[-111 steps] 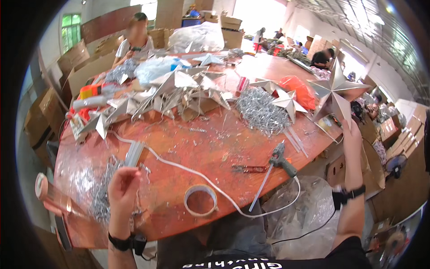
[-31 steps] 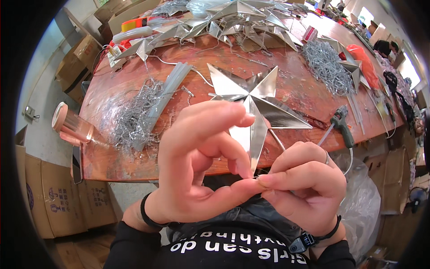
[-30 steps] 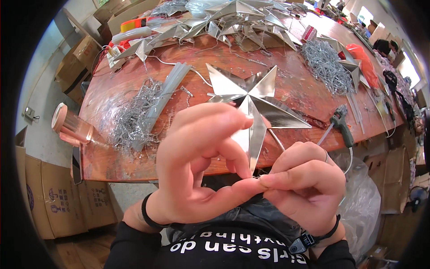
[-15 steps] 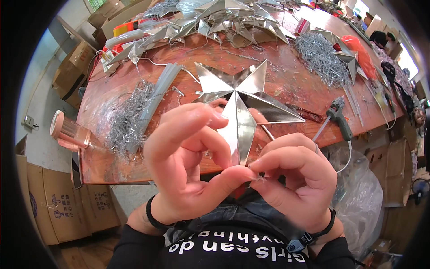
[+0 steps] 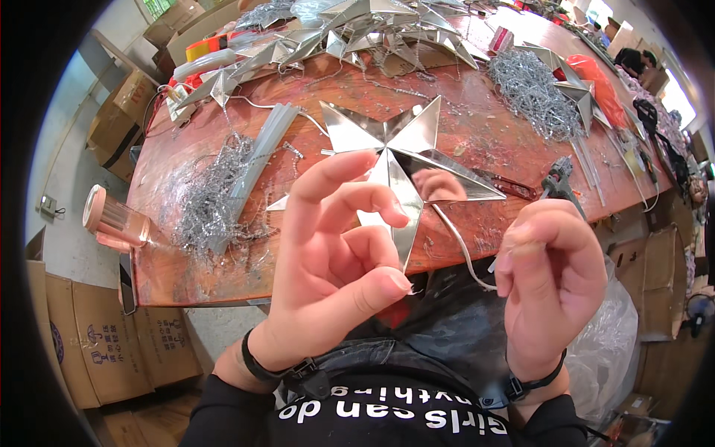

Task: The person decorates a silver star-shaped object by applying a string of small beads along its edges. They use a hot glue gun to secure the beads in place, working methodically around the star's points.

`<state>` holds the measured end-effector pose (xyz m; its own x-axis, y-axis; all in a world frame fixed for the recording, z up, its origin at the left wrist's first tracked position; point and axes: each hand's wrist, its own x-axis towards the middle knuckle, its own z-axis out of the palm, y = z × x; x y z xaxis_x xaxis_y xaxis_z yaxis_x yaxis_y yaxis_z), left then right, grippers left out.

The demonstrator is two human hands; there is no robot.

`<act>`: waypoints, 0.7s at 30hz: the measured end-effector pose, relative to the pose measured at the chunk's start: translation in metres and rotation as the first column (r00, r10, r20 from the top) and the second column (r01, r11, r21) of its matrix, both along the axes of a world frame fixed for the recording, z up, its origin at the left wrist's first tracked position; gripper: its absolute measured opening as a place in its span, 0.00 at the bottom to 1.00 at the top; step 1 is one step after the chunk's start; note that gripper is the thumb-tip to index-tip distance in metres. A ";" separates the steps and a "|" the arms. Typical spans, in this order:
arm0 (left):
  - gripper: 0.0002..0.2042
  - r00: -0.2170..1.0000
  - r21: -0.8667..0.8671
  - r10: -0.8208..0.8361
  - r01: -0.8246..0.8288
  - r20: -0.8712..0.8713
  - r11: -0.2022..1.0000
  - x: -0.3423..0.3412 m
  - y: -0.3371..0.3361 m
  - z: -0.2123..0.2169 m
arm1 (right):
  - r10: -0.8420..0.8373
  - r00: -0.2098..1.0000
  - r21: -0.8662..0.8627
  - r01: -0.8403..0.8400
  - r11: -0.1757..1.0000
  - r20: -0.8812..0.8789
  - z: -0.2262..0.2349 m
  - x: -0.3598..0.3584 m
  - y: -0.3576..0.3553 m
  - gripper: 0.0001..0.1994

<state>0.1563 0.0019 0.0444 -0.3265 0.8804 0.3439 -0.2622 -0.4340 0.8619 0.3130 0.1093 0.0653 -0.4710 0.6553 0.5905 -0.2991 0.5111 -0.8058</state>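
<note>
A shiny silver five-pointed star (image 5: 398, 201) lies at the table's near edge, its lower point beside my left hand (image 5: 335, 268). That hand has its fingers curled but apart, the thumb stretched out. A tiny whitish wisp (image 5: 412, 289) shows at the thumb tip. My right hand (image 5: 555, 279) is apart from the star, over the front edge, with thumb and fingertips pinched together. Whatever they pinch is hidden or too small to name. A white cord (image 5: 463, 249) runs from beside the star toward the right hand; I cannot tell whether the fingers touch it.
A glue gun (image 5: 557, 179) lies behind my right hand, near red-handled pliers (image 5: 510, 185). Silver tinsel (image 5: 212, 197) and clear glue sticks (image 5: 261, 153) are on the left, more tinsel (image 5: 532, 97) on the right. Several silver stars (image 5: 335, 45) are piled at the back.
My hands were together at the star's lower point. The right hand has moved away to the right, still pinched. The left hand's fingers have spread a little, uncovering the star and cord.
</note>
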 end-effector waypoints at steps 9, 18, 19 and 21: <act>0.42 0.990 -0.107 -0.023 0.038 0.139 0.994 0.008 0.001 0.010 | 0.105 0.973 0.293 -0.164 0.942 0.206 0.008 -0.012 -0.006 0.09; 0.39 0.971 -0.027 0.092 -0.101 -0.219 0.995 0.009 0.001 0.005 | -0.101 0.980 0.409 0.022 0.912 0.173 0.005 -0.015 -0.001 0.08; 0.40 0.983 -0.055 0.058 -0.069 -0.172 0.996 0.009 0.000 0.007 | -0.089 0.982 0.389 0.018 0.921 0.165 0.005 -0.015 0.001 0.08; 0.40 0.998 -0.068 0.042 -0.046 -0.051 0.997 0.008 0.002 0.005 | -0.044 0.985 0.331 -0.014 0.943 0.167 0.006 -0.013 0.002 0.07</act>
<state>0.1641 0.0044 0.0490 -0.3494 0.8878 0.2994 -0.2006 -0.3830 0.9017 0.2998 0.1109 0.0714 -0.5749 0.4445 0.6869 -0.1635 0.7602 -0.6288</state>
